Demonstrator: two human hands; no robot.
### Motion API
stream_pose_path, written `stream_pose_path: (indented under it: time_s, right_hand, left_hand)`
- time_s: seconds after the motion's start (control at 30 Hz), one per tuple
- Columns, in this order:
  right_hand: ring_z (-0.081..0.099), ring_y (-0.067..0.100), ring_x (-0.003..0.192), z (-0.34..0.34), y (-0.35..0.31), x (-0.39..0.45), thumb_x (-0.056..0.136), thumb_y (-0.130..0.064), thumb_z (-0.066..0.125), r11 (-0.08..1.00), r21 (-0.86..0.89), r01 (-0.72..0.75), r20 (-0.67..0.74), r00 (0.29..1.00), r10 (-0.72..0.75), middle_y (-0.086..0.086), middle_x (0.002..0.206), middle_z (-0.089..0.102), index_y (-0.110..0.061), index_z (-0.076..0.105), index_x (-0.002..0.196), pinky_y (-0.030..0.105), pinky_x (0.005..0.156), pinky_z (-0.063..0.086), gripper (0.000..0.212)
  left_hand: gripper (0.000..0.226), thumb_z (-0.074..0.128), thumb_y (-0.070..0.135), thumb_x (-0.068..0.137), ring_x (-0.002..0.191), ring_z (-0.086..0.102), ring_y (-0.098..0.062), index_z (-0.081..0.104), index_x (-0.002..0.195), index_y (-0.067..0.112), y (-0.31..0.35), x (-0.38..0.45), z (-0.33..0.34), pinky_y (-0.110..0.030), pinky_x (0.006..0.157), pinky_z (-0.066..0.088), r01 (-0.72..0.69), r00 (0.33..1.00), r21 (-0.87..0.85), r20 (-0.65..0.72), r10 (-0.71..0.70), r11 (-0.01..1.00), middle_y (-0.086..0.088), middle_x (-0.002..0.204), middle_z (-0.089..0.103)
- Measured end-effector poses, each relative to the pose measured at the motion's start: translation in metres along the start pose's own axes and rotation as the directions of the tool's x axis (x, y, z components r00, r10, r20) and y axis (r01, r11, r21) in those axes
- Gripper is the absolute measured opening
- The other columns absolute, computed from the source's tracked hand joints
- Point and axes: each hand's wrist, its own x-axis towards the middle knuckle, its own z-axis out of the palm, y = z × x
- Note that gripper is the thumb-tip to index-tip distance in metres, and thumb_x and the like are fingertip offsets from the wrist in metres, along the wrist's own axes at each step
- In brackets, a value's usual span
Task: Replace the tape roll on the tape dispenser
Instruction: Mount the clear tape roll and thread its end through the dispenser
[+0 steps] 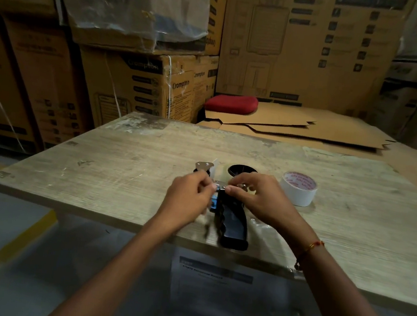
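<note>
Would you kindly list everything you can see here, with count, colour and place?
Table: one, pale wood-grain, centre.
Tape dispenser: one, black handle, metal head, lying mid-table under the hands.
Tape roll: one, white, red-printed core, on the table right of the dispenser.
Cardboard boxes: several, brown, stacked behind.
Flat cardboard sheets: several, brown, beyond the table.
Cushion: one, red, on the sheets.
Paper sheet: one, white, below the table edge.
Left hand: on the dispenser head.
Right hand: on the dispenser head, thread band at wrist.
</note>
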Motion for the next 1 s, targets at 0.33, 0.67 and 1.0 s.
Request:
stream_pose_path:
  time_s: [0.33,0.67,1.0]
  right_hand:
    - [0.056,0.008,0.108,-0.043,0.029,-0.005,0.096,-0.021,0.063,0.997,-0.004,0.072,0.278,0.958,-0.068,-0.016,0.113,0.059,-0.038,0.066,0.122,0.04,0.098,0.05,0.031]
    - [0.054,0.011,0.108,-0.032,0.009,-0.015,0.097,-0.044,0.057,0.987,-0.03,0.157,0.207,0.967,-0.148,-0.014,0.108,0.063,-0.03,0.069,0.116,0.034,0.092,0.048,0.027]
    - [0.045,0.014,0.114,-0.022,0.004,-0.018,0.086,-0.072,0.043,0.985,0.174,0.008,0.285,0.957,-0.058,-0.004,0.105,0.057,-0.033,0.073,0.088,0.037,0.097,0.042,0.049]
  left_hand:
    - [0.027,0.058,0.034,0.097,0.116,0.056,-0.016,0.063,0.122,0.027,-0.02,0.043,-0.001,-0.041,0.095,0.052,-0.041,0.998,-0.085,-0.056,0.036,0.996,0.005,0.127,0.057]
    - [0.024,0.046,0.024,0.102,0.097,0.06,-0.007,0.069,0.109,0.02,-0.021,0.032,0.033,-0.023,0.081,0.045,-0.012,1.0,-0.282,0.002,0.013,0.959,0.003,0.107,0.069]
    - [0.03,0.038,0.028,0.103,0.094,0.056,-0.012,0.066,0.106,0.017,-0.023,0.034,0.034,-0.027,0.078,0.042,-0.04,0.998,-0.316,0.041,0.056,0.948,-0.002,0.104,0.062]
